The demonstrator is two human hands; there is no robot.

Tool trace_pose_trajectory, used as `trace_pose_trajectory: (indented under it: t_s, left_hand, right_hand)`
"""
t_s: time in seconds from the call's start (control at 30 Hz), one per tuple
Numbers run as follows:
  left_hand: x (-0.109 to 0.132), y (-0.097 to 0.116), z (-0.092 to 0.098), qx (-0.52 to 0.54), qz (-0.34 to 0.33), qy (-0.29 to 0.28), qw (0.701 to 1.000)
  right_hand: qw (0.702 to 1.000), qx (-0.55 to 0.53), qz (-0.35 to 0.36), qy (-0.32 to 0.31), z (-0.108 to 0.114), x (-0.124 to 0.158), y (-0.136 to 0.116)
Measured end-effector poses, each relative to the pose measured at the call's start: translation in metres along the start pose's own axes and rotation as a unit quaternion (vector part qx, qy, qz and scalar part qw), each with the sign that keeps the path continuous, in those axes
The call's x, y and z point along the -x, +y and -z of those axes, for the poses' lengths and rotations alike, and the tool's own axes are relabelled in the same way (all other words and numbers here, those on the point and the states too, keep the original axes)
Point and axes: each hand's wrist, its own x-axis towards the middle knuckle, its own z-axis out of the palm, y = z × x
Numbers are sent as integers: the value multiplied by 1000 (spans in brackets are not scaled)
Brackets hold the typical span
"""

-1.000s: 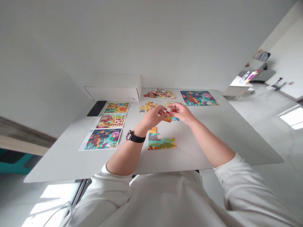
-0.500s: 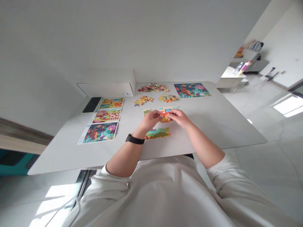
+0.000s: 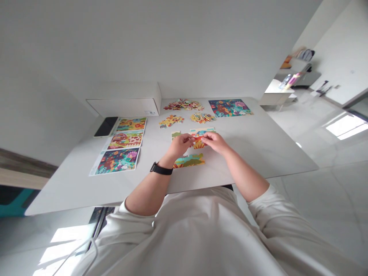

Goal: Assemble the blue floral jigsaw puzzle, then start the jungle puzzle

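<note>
Holding: L hand [image 3: 180, 145] & R hand [image 3: 215, 142] both half-closed, fingertips pinched on a jigsaw cluster [image 3: 198, 138], red/orange w/ teal along the top edge; can't tell which pc each hand grips, or if it's lifted off the table.
Cluster location: between the hands, mid-table, just above a joined jigsaw strip [image 3: 189, 161] and just right of a small green-yellow pc [image 3: 176, 134].
Piles: 3 heaps of loose pcs, far side: 1 red-mixed heap [image 3: 183, 104], 1 yellow heap [image 3: 171, 121], 1 multicolour heap [image 3: 202, 117].
Printed sheets: 3 in a column on the left, flat, glossy-looking paper: top [image 3: 131, 124], middle [image 3: 125, 139], bottom [image 3: 116, 161]. 1 more colourful picture [image 3: 229, 107] far right; can't tell if sheet or finished puzzle.
Wrist: 1 black-strap watch [image 3: 161, 168] on L wrist.
Sleeves: 2, white, soft fabric, pushed back to the forearms; L sleeve [image 3: 138, 218], R sleeve [image 3: 273, 214].
Other items: 1 black phone [image 3: 106, 127], face up; 1 white rectangular box [image 3: 123, 105] behind it, on its side.
Surface: smooth white table [image 3: 258, 153], squared corners.
Room: pale glossy tile floor [image 3: 316, 191], white walls, 1 small white side table [image 3: 276, 92] far right.
</note>
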Motion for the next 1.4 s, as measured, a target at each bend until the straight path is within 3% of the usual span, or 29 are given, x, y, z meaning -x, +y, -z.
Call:
trace_pose_trajectory:
  t_s: [0.13,0.3,0.47,0.83,1.13,1.4]
  left_hand:
    - [-1,-7,-5,-6,-9,-2,1000]
    - [3,-2,-9,-25,-31,-38,998]
    - [9,9,-8,-44,-16,-69,997]
    - [17,22,-3,-130,-77,-87,985]
    - [17,23,-3,-152,-80,-103,980]
    - [16,16,-4,-165,-88,-102,977]
  right_hand:
    - [1000,2,21,20,0,-4,8]
    - [999,18,41,-5,4,-7,12]
    - [999,-3,-18,-47,20,-3,8]
    - [982,7,-174,-69,74,37,1]
    - [964,118,-225,-80,71,46,4]
    - [912,361,-170,-97,62,51,-24]
